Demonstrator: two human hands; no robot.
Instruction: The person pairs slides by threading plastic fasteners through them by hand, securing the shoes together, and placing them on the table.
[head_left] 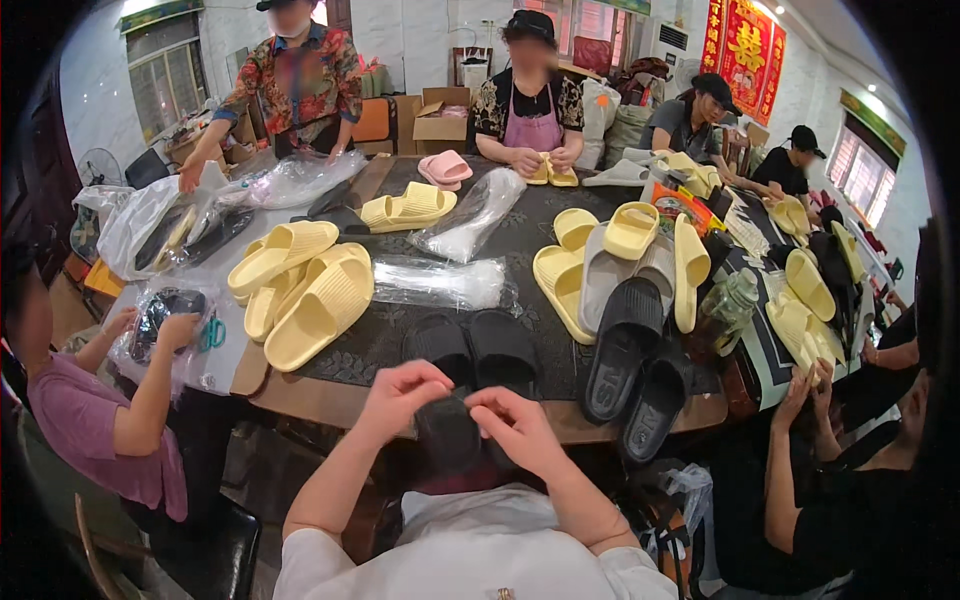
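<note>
Just in front of me, my left hand (405, 400) and my right hand (515, 425) meet with fingertips pinched at the upper edge of a black slipper (447, 440). The slipper is between my hands at the table's near edge; a small bit between the fingertips is too fine to make out. Right behind my hands, a pair of black slippers (505, 348) lies side by side on the table. Another black pair (622, 345) rests to the right, soles up, leaning on grey slippers (598, 278) and yellow slippers (562, 283).
Yellow slippers (318, 305) are heaped at the left. Clear-wrapped white bundles (440, 284) lie mid-table. A glass jar (728, 305) stands at the right. Pink slippers (445, 168) sit at the far side. Several people work around the table (390, 395), some handling slippers or plastic bags.
</note>
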